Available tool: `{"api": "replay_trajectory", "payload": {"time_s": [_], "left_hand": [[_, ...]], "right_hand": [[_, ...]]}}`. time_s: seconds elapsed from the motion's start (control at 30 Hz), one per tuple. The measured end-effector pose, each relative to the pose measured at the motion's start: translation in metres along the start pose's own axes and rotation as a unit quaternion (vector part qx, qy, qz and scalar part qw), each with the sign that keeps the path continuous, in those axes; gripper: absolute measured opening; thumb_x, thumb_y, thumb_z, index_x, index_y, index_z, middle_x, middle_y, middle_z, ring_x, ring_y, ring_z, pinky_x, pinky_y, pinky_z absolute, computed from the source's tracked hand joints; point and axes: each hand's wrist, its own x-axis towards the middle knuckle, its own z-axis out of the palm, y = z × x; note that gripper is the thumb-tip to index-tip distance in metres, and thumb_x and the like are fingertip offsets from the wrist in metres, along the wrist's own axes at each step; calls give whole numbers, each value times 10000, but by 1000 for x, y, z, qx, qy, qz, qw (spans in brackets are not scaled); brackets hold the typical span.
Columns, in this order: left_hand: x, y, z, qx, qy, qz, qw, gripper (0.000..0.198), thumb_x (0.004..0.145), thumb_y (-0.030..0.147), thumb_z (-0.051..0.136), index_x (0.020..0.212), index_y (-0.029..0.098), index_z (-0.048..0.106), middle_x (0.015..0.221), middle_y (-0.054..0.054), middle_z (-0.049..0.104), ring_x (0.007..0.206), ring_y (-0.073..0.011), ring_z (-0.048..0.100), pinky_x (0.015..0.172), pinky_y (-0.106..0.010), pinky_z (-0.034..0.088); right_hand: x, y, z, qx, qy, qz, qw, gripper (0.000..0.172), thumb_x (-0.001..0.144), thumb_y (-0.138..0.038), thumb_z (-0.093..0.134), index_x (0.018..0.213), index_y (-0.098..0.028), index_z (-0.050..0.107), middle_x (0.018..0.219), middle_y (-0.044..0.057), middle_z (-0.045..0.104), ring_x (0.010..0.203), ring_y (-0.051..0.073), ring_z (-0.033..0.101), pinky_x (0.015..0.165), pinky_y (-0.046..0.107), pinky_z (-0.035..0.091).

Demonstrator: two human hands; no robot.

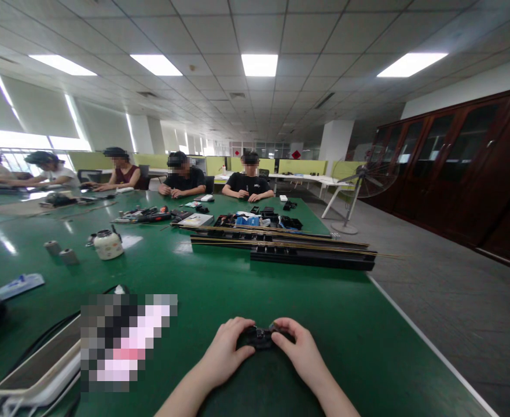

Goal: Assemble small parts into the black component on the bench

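A small black part point(261, 340) with a few shiny metal bits on top is low over the green table, between my two hands. My left hand point(227, 352) has its thumb and fingers curled around the left end of this part. At the other end, my right hand point(298, 347) pinches with thumb and forefinger. A tiny greyish piece point(272, 327) shows at those fingertips, too small to name. Whether the right fingers also touch the black part is hard to make out.
Long black rails point(311, 258) with thin brass rods lie ahead on the green table point(202, 295). To the left are a white jar point(108, 245), grey cylinders point(69, 256) and a white-edged device point(41, 365). Several people sit beyond; a fan point(361, 174) stands right.
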Motion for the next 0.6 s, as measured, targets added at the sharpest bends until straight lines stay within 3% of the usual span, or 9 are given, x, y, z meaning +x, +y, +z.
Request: {"api": "replay_trajectory", "payload": {"time_s": [0.23,0.6], "left_hand": [[-1,-2,0,-4,-1,-7,1000,437,726,159,578,1151,233,509,1099,-40,574,1014,-212,500,908,-333,375],[0,-2,0,-6,-2,-5,1000,426,730,167,580,1146,234,517,1101,-41,573,1017,-214,498,910,-335,376]], "right_hand": [[3,7,-3,107,29,33,993,324,615,-397,699,842,-177,628,858,60,690,868,225,622,846,361,447],[5,11,-6,187,103,46,976,399,563,-434,734,851,-186,612,850,53,684,874,220,615,879,378,424]]}}
